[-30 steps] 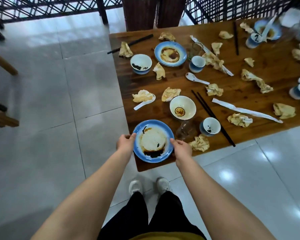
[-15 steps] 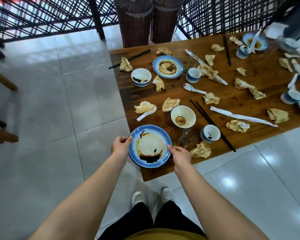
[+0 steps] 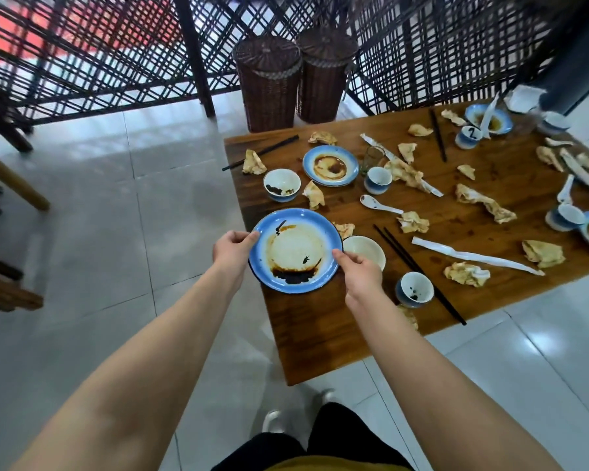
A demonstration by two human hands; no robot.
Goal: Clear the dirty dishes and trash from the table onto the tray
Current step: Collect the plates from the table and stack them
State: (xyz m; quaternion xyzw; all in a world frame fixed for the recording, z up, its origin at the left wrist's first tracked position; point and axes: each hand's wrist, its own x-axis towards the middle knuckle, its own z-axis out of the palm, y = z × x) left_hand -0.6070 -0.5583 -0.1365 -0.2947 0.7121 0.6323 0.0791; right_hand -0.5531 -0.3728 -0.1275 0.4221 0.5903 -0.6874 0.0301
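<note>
A blue-rimmed plate (image 3: 295, 250) smeared with dark sauce is held up over the near left corner of the wooden table (image 3: 317, 331). My left hand (image 3: 233, 249) grips its left rim and my right hand (image 3: 359, 271) grips its right rim. Behind the plate a white bowl (image 3: 368, 249) is partly hidden. Another dirty plate (image 3: 330, 165), a small bowl (image 3: 281, 184), cups (image 3: 415, 288), a white spoon (image 3: 380, 203), black chopsticks (image 3: 419, 273) and several crumpled napkins (image 3: 466, 274) lie across the table. No tray is in view.
Two wicker baskets (image 3: 269, 83) stand beyond the table's far edge against a dark lattice screen (image 3: 82, 56). Wooden chair parts (image 3: 11, 178) sit at the left. Grey tiled floor (image 3: 116, 232) spreads left of the table.
Both hands have lifted the plate off the table and raised it forward; the view has tilted up, showing the baskets and screen.
</note>
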